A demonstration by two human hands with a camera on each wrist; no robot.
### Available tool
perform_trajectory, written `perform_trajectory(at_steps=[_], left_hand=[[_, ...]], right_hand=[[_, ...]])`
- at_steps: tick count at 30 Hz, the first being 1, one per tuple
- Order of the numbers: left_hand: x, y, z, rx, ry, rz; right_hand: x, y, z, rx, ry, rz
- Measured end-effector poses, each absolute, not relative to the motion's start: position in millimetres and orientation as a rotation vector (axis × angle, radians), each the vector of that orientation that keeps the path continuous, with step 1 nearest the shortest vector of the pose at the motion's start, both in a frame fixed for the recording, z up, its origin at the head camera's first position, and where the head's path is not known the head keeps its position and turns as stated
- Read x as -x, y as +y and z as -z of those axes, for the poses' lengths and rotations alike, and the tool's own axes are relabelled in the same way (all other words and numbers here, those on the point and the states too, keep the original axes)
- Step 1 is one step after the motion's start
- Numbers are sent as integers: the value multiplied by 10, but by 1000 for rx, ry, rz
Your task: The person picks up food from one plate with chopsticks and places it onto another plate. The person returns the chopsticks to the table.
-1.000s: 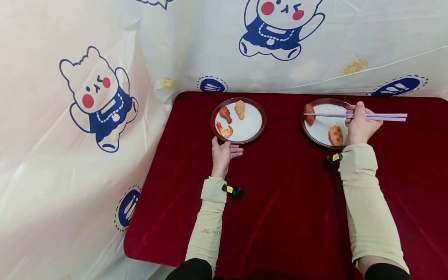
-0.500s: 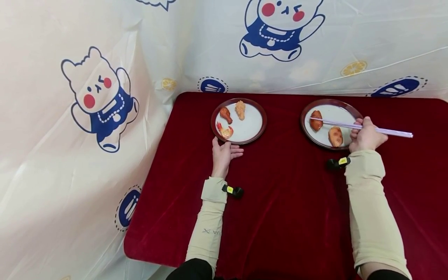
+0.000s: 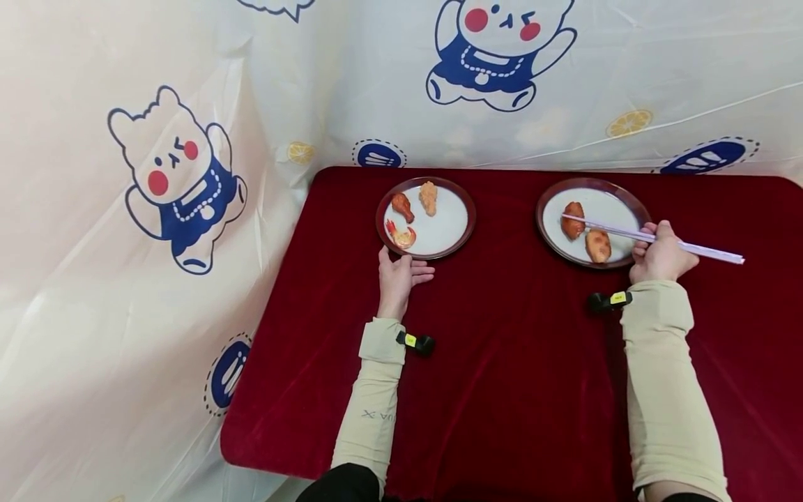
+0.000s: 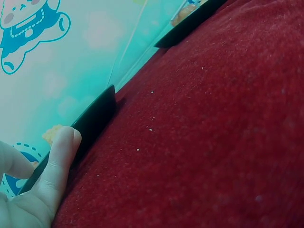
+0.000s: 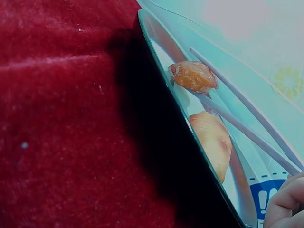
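The left hand [image 3: 395,282] is touching the near edge of the left plate [image 3: 472,217], fingers mostly straight; that plate is carrying a shrimp [image 3: 401,237], a drumstick [image 3: 402,206] and a nugget [image 3: 428,199]. On the right plate [image 3: 541,222] the brown piece [image 5: 194,76] is lying beside the pale piece [image 3: 598,247]; its glossy skin is looking slippery, its body probably light and fairly firm, its narrow middle likely offering the best hold. The chopsticks [image 3: 709,252] are standing slightly parted at it; I cannot tell whether they are pinching it. The right hand [image 3: 663,259] is gripping them.
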State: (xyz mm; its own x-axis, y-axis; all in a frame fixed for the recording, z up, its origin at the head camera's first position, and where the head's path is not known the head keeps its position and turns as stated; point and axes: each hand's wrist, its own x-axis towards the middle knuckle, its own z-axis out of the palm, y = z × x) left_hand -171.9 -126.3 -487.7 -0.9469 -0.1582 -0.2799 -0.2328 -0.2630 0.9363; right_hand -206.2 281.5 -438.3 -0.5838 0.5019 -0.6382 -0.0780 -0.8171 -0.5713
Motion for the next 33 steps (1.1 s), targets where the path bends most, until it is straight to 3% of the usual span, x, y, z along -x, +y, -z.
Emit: perform_trajectory(at_steps=[33], left_hand=[[1712,-1269,4888,483,1877,-2423]], right_hand=[[2016,2619,4251,1050,-556,-2582]])
